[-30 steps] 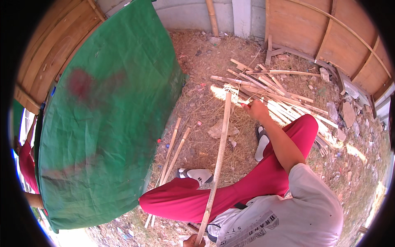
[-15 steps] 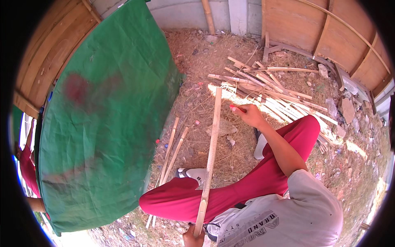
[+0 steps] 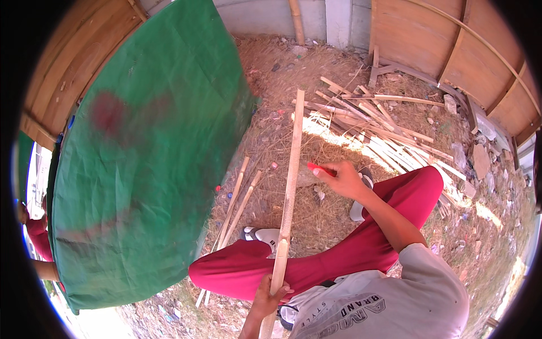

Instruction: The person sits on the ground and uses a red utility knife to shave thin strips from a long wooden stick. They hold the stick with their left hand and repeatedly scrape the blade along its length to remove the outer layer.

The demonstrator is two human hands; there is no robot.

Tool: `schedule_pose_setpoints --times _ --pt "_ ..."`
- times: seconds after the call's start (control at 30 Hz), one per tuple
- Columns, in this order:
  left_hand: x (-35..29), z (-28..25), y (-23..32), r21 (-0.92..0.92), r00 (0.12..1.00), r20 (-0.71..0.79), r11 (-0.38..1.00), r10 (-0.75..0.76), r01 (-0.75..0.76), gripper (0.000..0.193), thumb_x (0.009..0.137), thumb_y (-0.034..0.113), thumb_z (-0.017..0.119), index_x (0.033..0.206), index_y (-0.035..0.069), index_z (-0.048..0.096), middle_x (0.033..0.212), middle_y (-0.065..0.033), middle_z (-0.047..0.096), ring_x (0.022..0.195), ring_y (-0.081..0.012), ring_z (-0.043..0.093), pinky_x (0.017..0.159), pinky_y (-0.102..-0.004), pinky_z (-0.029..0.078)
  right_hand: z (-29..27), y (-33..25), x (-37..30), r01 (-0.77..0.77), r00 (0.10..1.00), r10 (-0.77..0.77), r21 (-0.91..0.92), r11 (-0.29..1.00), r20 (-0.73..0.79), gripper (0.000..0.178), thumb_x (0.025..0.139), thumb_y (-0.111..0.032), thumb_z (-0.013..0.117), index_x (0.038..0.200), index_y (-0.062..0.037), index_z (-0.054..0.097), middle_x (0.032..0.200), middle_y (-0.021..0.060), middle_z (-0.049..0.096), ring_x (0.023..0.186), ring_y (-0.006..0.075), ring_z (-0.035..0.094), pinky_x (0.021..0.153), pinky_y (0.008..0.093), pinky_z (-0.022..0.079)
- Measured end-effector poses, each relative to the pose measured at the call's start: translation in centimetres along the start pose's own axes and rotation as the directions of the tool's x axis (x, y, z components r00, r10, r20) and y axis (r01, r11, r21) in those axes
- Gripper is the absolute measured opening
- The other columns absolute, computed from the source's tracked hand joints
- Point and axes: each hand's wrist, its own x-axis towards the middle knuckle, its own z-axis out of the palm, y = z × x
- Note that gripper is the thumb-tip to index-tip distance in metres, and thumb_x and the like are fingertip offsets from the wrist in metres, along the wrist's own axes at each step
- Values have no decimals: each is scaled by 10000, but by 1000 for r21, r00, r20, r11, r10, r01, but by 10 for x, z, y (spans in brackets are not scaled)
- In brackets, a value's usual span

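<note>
In the head view, my left hand (image 3: 268,296) grips a long bamboo strip (image 3: 292,181) near its lower end, thumb across the face, just below a joint in the cane. The strip slants up and away between my knees, its far end unsupported above the ground (image 3: 271,152). My right hand (image 3: 345,179) is closed on a small red tool (image 3: 322,169), just beside the strip's right edge and seemingly apart from it; I cannot make out a blade. To handle this well, I judge that the left grip should be firm enough to stop the strip rolling, with my left fingers low and clear of the tool's path. Any stroke seems safer directed away from that hand and from my maroon trousers (image 3: 237,271), with care where the joint may catch.

As for room, the green tarpaulin (image 3: 158,169) bounds my left, its right edge curving down toward my left knee, with loose bamboo strips (image 3: 245,202) between it and the strip I hold. Ahead and to the right lies a pile of bamboo strips (image 3: 395,131), so a wide outward swing could knock it. The most open ground looks straight ahead, between tarpaulin and pile.
</note>
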Motion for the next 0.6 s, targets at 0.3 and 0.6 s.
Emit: schedule_pose_setpoints --times 0.3,0.6 --pt "37 18 33 327 996 -16 941 -86 86 360 985 150 704 1229 -21 502 739 -64 635 585 -144 642 533 -295 536 42 9 -42 253 965 -228 -238 938 127 366 938 -429 718 971 -72 791 736 141 713 599 327 675 538 416 518" --pt "54 36 32 297 998 27 953 49 -55 440 1020 210 658 1361 12 462 921 -107 654 731 -160 669 592 -321 574 44 9 -45 313 949 -301 -171 934 97 345 918 -395 747 971 -58 790 733 143 710 591 313 673 539 407 513"
